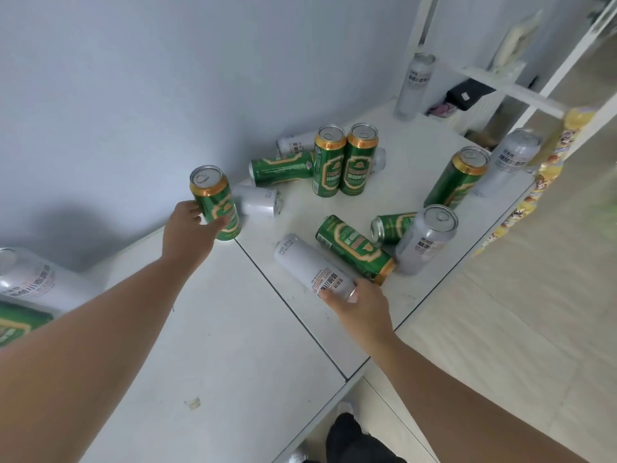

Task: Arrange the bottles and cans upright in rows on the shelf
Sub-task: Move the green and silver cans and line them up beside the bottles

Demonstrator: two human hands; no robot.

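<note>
Both hands hold cans on the white shelf point(233, 345).
The fingers point(221, 224) of the left hand point(187, 228) curl round an upright green can point(215, 202), which stands near the back wall point(133, 111), just at the seam point(287, 305) between the two panels. The right hand point(359, 302) grips the top end of a white can point(309, 264) lying on its side, close to the shelf's front edge and just beside a lying green can point(355, 248). Free surface lies between the arms; the right panel is crowded with cans.
</note>
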